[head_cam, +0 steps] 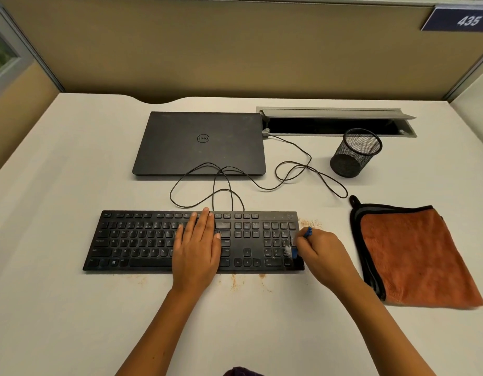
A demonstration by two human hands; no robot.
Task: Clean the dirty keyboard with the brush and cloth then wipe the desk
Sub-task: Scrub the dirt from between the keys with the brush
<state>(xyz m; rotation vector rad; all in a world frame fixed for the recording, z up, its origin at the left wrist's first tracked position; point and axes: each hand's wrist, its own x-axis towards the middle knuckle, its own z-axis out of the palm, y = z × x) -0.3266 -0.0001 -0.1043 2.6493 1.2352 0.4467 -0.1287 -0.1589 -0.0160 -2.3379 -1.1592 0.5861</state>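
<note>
Keyboard, black plastic (164,240) | left hand (198,246) flat, fingers together, steadying | right hand (320,252) pinches small blue brush (294,251) | I'd flick crumbs off its right edge.

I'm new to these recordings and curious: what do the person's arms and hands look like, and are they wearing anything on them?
Both arms are bare as far up as the picture shows: no sleeves. The left hand and right hand have no gloves, and no rings, watch or bracelets show on fingers or wrists. The nails look short and unpainted. A scrap of dark purple fabric shows at the bottom edge; what it belongs to cannot be told.
</note>
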